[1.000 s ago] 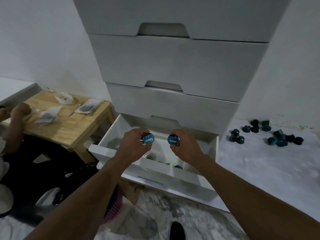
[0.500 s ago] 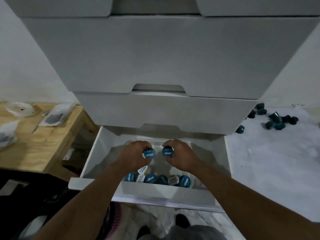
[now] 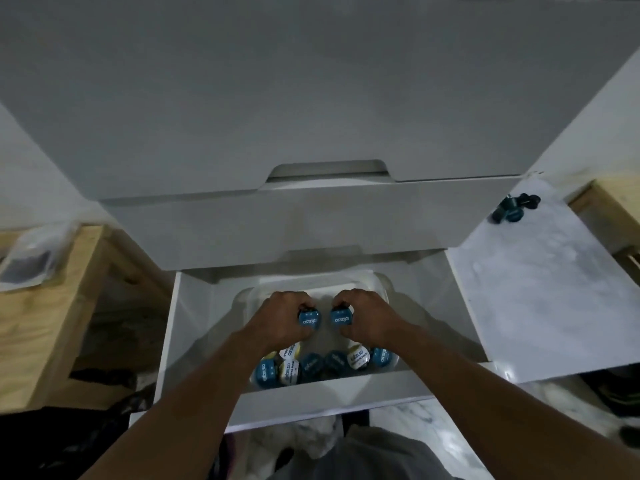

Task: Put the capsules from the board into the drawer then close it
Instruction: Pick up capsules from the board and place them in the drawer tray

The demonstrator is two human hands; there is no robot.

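The bottom drawer (image 3: 322,396) of the white chest stands pulled out. Inside it my left hand (image 3: 277,320) grips a blue-lidded capsule (image 3: 309,321), and my right hand (image 3: 367,315) grips another blue-lidded capsule (image 3: 340,319). Both hands hover side by side over a clear plastic tray (image 3: 367,284) in the drawer. Several blue and white capsules (image 3: 325,365) lie in a row at the drawer's front. A few dark capsules (image 3: 512,209) rest on the white marbled board (image 3: 540,296) at the right.
The closed upper drawers (image 3: 311,98) of the chest overhang the open one. A low wooden table (image 3: 41,306) with a plastic bag (image 3: 27,263) stands at the left. Another wooden piece (image 3: 613,206) sits at the far right. My grey-clad knee (image 3: 363,452) is below the drawer.
The camera has leaned closer and further over the drawer. Both hands with their capsules have sunk lower into the drawer, above the tray.
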